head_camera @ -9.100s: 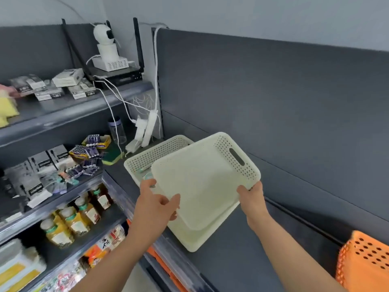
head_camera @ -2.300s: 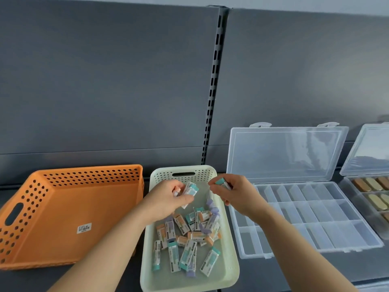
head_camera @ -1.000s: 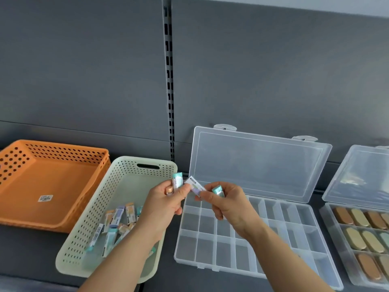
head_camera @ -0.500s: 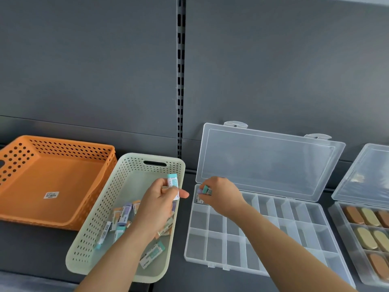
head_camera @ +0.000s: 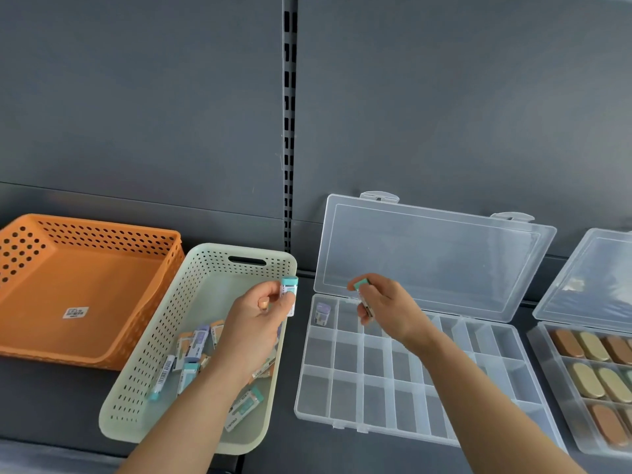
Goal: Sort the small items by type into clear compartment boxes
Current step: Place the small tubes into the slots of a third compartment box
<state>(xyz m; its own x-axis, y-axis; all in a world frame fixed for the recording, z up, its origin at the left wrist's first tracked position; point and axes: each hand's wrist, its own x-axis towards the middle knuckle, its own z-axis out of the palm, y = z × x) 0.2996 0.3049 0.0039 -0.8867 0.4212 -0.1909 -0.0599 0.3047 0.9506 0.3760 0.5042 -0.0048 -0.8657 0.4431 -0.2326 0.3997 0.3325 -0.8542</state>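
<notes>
A dark grey shelf with a slotted back panel fills the frame. At left sits an orange basket point(head_camera: 102, 230); just right of it is a pale basket point(head_camera: 239, 248) with a heap of small sleeved packs point(head_camera: 191, 350) in its lower half. Right of centre lies a clear box point(head_camera: 345, 354), its lid point(head_camera: 427, 254) propped open against the panel. One purple pack point(head_camera: 322, 313) rests in its upper-left compartment; the other compartments look bare. A second box point(head_camera: 550, 364) at the right edge holds oval pieces.

The left hand point(head_camera: 256, 323) pinches a teal-capped pack point(head_camera: 289, 292) upright over the pale basket's right rim. The right hand point(head_camera: 386, 306) pinches another teal pack point(head_camera: 360, 285) above the box's top row.

These packs look light, stiff and smooth-wrapped. They are best taken across the long sides with thumb and forefinger, and let go low over a compartment so they do not bounce out.
</notes>
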